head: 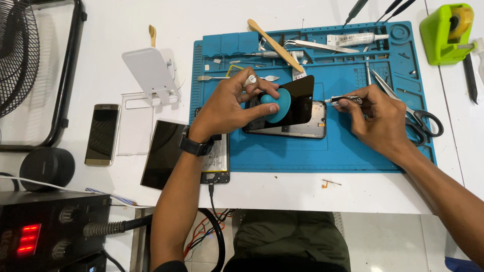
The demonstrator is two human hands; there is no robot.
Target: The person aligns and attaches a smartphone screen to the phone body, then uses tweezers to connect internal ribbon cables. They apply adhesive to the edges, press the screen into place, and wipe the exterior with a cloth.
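A dark phone (307, 125) lies on the blue work mat (353, 151), its black screen panel (302, 95) lifted at an angle. My left hand (229, 108) grips a teal suction cup (278, 105) stuck on that panel; a black watch sits on the wrist. My right hand (378, 121) holds a thin metal tool (343, 100) with its tip at the phone's right edge, under the raised panel.
Scissors (421, 123), tweezers, a wooden stick (275, 44), a glue tube (355, 39) lie on the mat. A gold phone (102, 134), a dark panel (164, 153), a white stand (149, 73), a green tape dispenser (446, 32), a fan and a rework station (45, 231) surround it.
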